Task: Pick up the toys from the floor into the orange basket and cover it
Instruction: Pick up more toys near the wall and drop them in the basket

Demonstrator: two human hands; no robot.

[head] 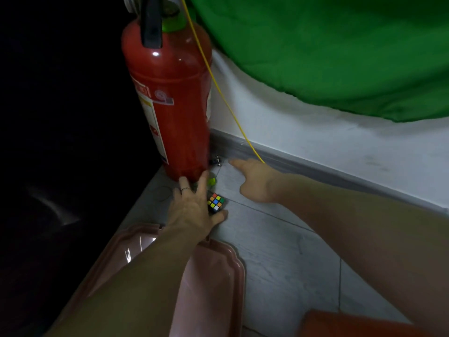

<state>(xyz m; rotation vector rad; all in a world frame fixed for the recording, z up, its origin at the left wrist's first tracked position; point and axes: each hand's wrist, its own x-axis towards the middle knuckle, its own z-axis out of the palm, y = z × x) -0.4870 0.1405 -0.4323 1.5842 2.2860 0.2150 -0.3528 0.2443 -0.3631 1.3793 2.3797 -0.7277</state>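
A: While the red fire extinguisher (167, 98) stands far left, where is the cube?

B: On the floor (279, 242), at the left hand (194, 210), fingers spread, thumb touching the puzzle cube (215, 202). Right hand (255, 181): one finger extended, holding nothing.

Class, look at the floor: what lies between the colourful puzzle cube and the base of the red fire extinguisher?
In the head view, a small green toy lies between the puzzle cube and the fire extinguisher.
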